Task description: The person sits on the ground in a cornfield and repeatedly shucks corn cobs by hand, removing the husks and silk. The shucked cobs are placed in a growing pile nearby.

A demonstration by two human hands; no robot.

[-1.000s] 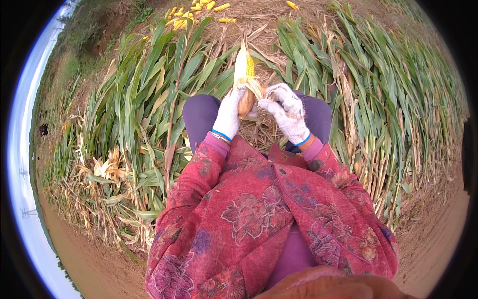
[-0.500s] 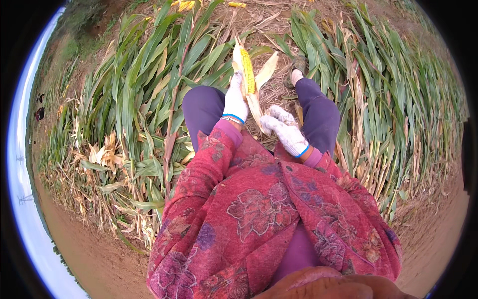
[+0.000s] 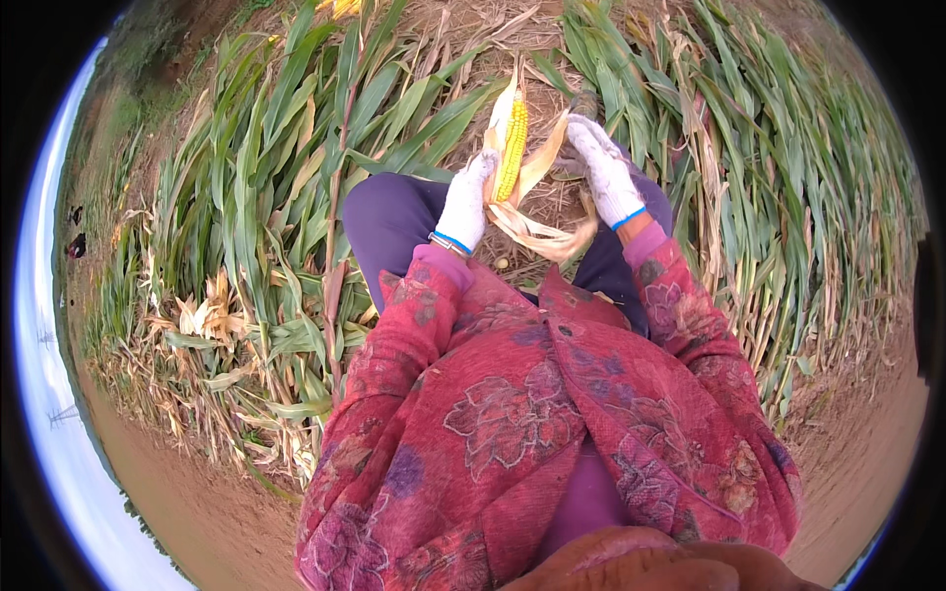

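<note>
Up from its lower place beside the husk half a second ago, a gloved right hand [image 3: 603, 175] now stands higher, at three o'clock from a yellow ear of corn [image 3: 511, 153], while the peeled husk [image 3: 548, 241] has swung out into a wide loop at five o'clock. The ear sits in front of the wearer, high in the view near twelve o'clock, its tip tilted slightly toward one. At eight o'clock from it, a gloved left hand [image 3: 467, 202] is clamped around the base of the ear and the pale leaves still wrapped along its side. The right hand's fingers lie extended near the husk's outer edge; whether they pinch it cannot be told. Dark trousers [image 3: 392, 225] flank the work, and a red floral jacket [image 3: 512, 424] fills six o'clock. Green stalks [image 3: 271, 148] lie heaped at nine o'clock, with more leafy stalks [image 3: 778, 197] at three. Dry husks [image 3: 212, 315] rest at eight o'clock, and yellow corn [image 3: 340, 8] shows at the frame's edge toward ten.
</note>
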